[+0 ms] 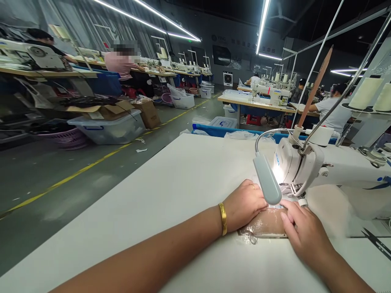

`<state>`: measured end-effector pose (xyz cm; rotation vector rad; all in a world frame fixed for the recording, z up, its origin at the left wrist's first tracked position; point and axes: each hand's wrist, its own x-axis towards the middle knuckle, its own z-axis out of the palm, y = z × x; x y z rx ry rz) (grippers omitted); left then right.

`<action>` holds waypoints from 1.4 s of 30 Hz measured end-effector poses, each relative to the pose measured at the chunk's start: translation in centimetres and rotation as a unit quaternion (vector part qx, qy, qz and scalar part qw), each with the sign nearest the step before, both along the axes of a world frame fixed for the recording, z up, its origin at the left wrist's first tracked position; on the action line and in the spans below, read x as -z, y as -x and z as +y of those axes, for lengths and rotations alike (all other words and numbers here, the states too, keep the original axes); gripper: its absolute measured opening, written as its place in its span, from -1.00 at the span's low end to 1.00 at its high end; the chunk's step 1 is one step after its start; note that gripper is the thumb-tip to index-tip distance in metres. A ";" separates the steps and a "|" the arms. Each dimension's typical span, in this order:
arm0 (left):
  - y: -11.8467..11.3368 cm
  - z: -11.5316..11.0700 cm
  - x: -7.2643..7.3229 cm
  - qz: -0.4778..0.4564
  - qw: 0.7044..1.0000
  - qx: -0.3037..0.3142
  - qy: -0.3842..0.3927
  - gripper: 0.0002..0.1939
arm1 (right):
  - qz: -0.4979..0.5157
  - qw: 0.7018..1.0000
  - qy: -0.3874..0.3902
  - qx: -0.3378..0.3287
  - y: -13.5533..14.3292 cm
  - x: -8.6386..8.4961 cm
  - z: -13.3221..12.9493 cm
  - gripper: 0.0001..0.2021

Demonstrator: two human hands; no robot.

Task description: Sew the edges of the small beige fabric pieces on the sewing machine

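Observation:
A piece of brown material with a glossy, clear plastic-like surface [269, 224] lies on the white table below the needle area of a white sewing machine [345, 162]. My left hand [246, 205] holds its left side, fingers together; a grey lamp head [268, 179] hides some fingertips. On the right side, my right hand [307, 230] grips the piece with thumb and index finger on top and the other fingers curled. Both hands are close to the presser foot [295, 189]. A pale sheer fabric [328, 203] sits beside the machine, right of my hand.
Black thread snips [377, 243] lie at the table's right edge. Thread cones [365, 93] stand behind the machine. Beyond the white tabletop [146, 203] is an aisle with a yellow line [100, 160], plastic bins [106, 126] and cartons. Several people sit at other sewing tables.

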<state>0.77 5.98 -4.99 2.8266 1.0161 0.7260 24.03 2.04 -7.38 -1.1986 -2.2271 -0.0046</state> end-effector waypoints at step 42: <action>-1.3 -6.7 -1.4 -0.004 0.994 -0.011 0.112 -0.74 | 0.043 0.995 0.014 -0.087 -2.3 -1.0 -10.3 -0.68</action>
